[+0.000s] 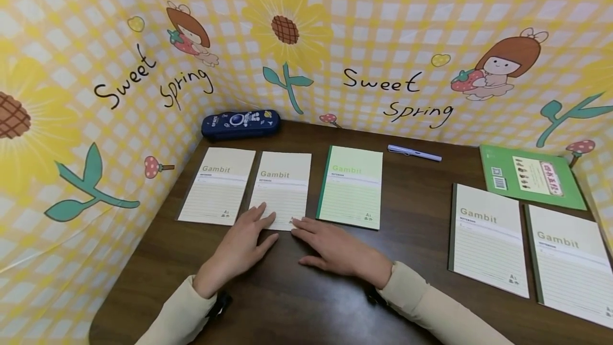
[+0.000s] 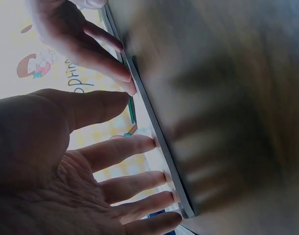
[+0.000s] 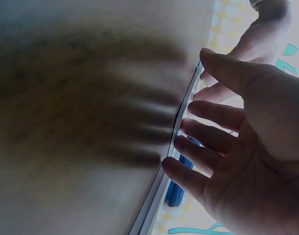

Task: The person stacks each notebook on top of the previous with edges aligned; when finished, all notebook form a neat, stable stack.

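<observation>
A white Gambit notebook (image 1: 282, 185) lies flat on the dark wooden table (image 1: 316, 292), its lower edge toward me. My left hand (image 1: 241, 246) has its fingertips on that notebook's lower left part, fingers extended and spread. At the lower right corner, the fingers of my right hand (image 1: 335, 246) touch the cover, also nearly straight. Both thumbs point inward, over the table. From the left wrist view, the fingers (image 2: 135, 183) meet the notebook's edge; the right wrist view shows the right fingers (image 3: 208, 134) along an edge too.
Another white notebook (image 1: 220, 180) lies close at left, and a green-spined notebook (image 1: 351, 196) at right. Further right are two more notebooks (image 1: 488, 244) and a green book (image 1: 500, 166). A blue pencil case (image 1: 241, 131) and a lilac pen (image 1: 414, 153) lie near the patterned cloth wall (image 1: 373, 25).
</observation>
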### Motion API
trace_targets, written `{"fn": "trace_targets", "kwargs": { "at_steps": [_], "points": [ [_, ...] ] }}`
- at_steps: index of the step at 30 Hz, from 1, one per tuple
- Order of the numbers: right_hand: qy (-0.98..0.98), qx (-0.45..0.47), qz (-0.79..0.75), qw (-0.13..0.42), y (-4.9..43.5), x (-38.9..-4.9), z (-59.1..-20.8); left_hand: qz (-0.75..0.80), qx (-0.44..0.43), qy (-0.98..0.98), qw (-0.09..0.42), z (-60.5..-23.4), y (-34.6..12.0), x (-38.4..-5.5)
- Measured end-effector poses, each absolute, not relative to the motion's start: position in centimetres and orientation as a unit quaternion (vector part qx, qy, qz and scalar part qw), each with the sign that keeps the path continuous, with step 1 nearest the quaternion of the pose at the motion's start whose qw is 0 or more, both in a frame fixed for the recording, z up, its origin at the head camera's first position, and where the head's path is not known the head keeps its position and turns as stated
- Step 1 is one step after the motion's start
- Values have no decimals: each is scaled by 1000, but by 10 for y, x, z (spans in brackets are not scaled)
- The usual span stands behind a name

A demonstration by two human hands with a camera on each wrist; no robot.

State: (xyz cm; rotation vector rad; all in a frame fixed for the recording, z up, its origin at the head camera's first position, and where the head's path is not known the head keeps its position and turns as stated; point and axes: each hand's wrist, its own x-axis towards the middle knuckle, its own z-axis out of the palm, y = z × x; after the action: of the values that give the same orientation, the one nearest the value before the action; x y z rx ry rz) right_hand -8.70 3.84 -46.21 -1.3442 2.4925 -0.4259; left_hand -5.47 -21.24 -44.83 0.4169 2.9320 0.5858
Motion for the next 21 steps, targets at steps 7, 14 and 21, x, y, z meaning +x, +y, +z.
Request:
{"fn": "trace_targets", "kwargs": {
  "at_steps": [7,14,21],
  "points": [
    [863,-460,-156,139,49,-80,-461,192,138,968,82,-447,-204,-47],
    [863,-459,-173,125,61,-72,-464,192,146,967,83,-443,-196,-39],
    [865,-448,-182,136,67,-67,-464,193,142,967,88,-442,-190,-35]
  ]
}}
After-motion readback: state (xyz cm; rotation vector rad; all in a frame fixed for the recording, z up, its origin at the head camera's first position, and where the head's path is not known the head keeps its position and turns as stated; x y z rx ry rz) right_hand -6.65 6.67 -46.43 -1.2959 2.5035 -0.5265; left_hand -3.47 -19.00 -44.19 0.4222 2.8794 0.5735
